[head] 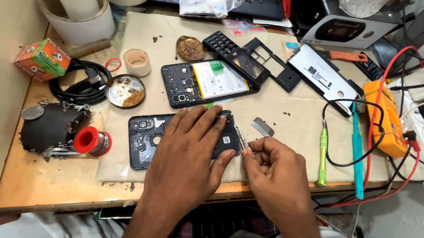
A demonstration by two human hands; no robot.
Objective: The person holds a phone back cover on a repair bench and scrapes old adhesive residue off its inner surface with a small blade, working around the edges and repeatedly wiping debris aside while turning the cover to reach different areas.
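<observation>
My left hand (189,154) lies flat on a black phone back cover (143,139) near the front of the bench, pressing it down. My right hand (275,170) pinches metal tweezers (241,136) whose tips rest at the cover's right edge. Behind them an opened phone (204,83) lies face down with its white battery showing. A small metal blade (262,127) lies just right of the tweezers.
A keypad phone (236,58) and black frame (273,63) lie behind. A solder spool (91,141), round tin (125,91), tape roll (137,62) and black cable (82,82) are at left. A yellow multimeter (386,116), green probe (323,151) and teal screwdriver (358,154) are at right.
</observation>
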